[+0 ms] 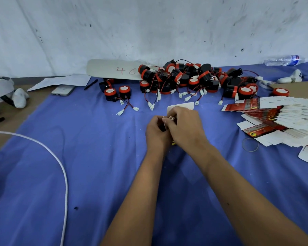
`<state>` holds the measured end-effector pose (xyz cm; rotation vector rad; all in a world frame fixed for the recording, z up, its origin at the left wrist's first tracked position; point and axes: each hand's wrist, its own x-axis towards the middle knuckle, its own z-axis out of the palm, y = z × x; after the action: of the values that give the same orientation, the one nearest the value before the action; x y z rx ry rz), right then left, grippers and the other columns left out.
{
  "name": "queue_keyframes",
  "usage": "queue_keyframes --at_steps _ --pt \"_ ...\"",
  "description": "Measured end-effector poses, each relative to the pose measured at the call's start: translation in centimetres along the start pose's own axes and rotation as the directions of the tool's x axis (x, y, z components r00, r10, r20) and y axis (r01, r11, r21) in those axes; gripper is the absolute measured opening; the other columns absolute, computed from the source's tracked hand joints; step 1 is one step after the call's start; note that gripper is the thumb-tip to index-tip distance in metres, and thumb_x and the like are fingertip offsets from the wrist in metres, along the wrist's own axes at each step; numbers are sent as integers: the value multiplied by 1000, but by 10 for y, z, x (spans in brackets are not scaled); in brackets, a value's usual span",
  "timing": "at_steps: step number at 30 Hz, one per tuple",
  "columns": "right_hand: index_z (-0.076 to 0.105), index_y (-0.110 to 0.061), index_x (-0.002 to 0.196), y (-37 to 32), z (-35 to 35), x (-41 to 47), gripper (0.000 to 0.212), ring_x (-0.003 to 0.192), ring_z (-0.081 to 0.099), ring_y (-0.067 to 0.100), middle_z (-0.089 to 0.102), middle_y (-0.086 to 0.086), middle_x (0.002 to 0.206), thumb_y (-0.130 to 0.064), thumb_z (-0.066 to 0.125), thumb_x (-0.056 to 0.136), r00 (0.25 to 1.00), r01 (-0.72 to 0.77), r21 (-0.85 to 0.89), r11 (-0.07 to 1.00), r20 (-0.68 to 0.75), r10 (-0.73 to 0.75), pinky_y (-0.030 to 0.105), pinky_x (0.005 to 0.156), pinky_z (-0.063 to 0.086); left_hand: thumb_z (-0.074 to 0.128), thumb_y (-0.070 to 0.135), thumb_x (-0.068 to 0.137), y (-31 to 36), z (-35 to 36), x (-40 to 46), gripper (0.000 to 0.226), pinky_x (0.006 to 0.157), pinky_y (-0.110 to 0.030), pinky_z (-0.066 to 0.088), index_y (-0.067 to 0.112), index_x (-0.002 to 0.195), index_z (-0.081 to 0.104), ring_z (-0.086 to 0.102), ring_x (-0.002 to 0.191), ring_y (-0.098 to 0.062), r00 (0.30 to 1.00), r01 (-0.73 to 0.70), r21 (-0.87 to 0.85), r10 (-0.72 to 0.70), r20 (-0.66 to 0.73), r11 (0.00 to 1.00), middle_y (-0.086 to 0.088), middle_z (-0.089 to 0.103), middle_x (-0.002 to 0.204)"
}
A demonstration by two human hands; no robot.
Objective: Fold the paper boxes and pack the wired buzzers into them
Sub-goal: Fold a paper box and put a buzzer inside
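Note:
Both my hands meet over the middle of the blue cloth (96, 166). My left hand (156, 132) and my right hand (184, 126) grip a small paper box (183, 106) between them; its white flap sticks up behind my right fingers, and a white wire connector (170, 118) shows between the fingertips. The box body is mostly hidden by my hands. A heap of black-and-red wired buzzers (185, 78) lies behind. Flat unfolded paper boxes (274, 118), red and white, fan out at the right.
A white board marked "46" (114, 69) leans at the wall. Two loose buzzers (116, 94) stand left of the heap. A phone (63, 90), pen (91, 84) and papers lie at back left, a white cable (60, 166) at the left, a water bottle (283, 60) at back right, a rubber band (250, 144) near the flat boxes.

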<state>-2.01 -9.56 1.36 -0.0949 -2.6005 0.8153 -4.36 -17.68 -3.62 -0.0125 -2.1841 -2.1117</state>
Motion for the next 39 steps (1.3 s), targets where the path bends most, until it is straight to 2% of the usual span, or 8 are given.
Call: queue_keyframes --at_steps 5,9,14,18,25,33,36,39 --pt "78 -17 92 11 -23 2 9 85 64 10 72 -4 87 -18 69 92 975 99 147 984 182 -125 13 69 46 68 18 88 -4 -1 1 9 69 -46 63 20 84 60 71 77 -27 1000 -21 30 21 -8 999 -7 74 83" --pt "80 -14 94 18 -33 10 17 92 64 17 73 3 96 -13 63 95 923 173 95 980 332 -195 32 82 52 69 7 85 -4 -3 0 17 72 -49 63 22 83 61 70 74 -19 999 -43 58 43 -1 997 -2 74 79" --pt "80 -15 91 23 -17 8 10 82 67 15 75 1 86 -9 73 86 971 184 94 978 138 -196 30 76 54 66 3 85 -3 -9 -3 13 70 -39 59 14 92 66 70 78 -19 993 -116 141 111 43 983 -3 74 83" --pt "75 -13 79 34 -7 2 3 73 65 17 72 0 76 -10 76 80 986 167 89 982 9 -169 35 67 54 66 -12 82 4 -21 1 28 77 -34 61 8 102 68 71 88 -20 967 -61 42 49 250 997 -12 75 98" --pt "76 -4 82 34 -14 1 18 92 56 29 61 11 97 -3 60 90 907 349 -68 935 273 -319 39 78 45 60 -17 80 5 -32 5 43 89 -33 57 16 104 74 71 99 -23 933 107 -83 -71 353 991 -7 78 100" --pt "72 -23 81 42 -28 -8 32 111 33 21 46 -3 120 -24 45 99 833 397 -185 899 483 -269 43 104 32 60 -11 85 6 -35 5 38 103 -40 54 4 118 72 69 112 -32 894 151 -150 -71 442 977 -16 75 116" --pt "78 -19 90 47 -28 -12 23 109 39 24 50 2 116 -16 55 94 833 462 -198 864 430 -347 40 99 36 45 2 100 8 -33 7 33 98 -33 55 -2 124 69 69 107 -26 884 233 -210 -116 454 950 -19 73 119" --pt "79 -13 86 52 -26 -22 15 103 48 25 57 6 107 -11 64 91 885 413 -95 906 277 -374 36 88 41 53 10 104 4 -24 8 26 105 -44 54 1 120 71 69 112 -35 931 196 -153 -134 339 969 -20 74 119"
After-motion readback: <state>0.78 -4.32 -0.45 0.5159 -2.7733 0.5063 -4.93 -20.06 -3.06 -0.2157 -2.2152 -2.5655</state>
